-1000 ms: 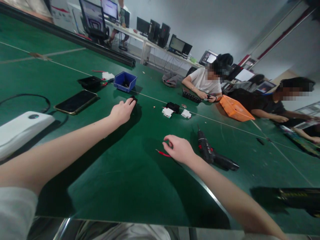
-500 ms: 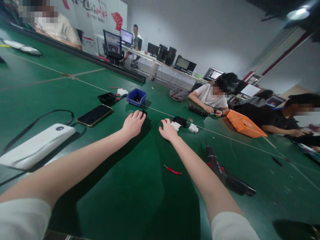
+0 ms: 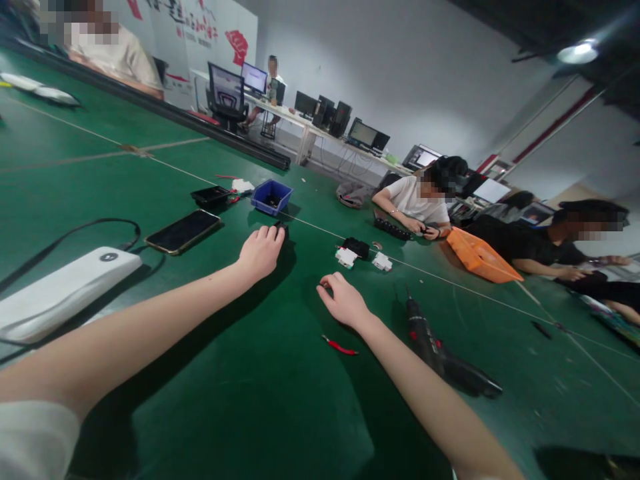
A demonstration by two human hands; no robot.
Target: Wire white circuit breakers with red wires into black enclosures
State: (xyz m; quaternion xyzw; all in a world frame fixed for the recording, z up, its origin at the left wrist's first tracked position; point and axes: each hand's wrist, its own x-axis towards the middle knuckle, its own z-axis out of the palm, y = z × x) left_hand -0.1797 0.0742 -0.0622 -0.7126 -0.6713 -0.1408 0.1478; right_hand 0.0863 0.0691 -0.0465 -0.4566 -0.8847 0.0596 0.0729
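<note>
My left hand (image 3: 263, 252) is closed over a small black part (image 3: 283, 229), most of which the fingers hide. Just beyond it sits a blue bin (image 3: 271, 198) with small dark pieces inside. My right hand (image 3: 343, 298) hovers low over the table with its fingers loosely curled, thumb and forefinger apart, and nothing visible between them. Closest to it lies a short red wire (image 3: 341, 346) with bare metal ends. Farther off are a white module (image 3: 345, 257), a black housing (image 3: 357, 248) and a second white module (image 3: 383, 261).
A cordless screwdriver (image 3: 440, 353) lies right of my right forearm. On the left are a phone (image 3: 183, 231), a white power bank (image 3: 70, 290) with a black cable, and a black tray (image 3: 211, 195). An orange bin (image 3: 480, 255) stands near people seated across the green table (image 3: 240, 413).
My right hand has drawn back from the white modules toward the red wire, its fingers curling more. The left hand keeps the black part in nearly the same place. The view has shifted slightly.
</note>
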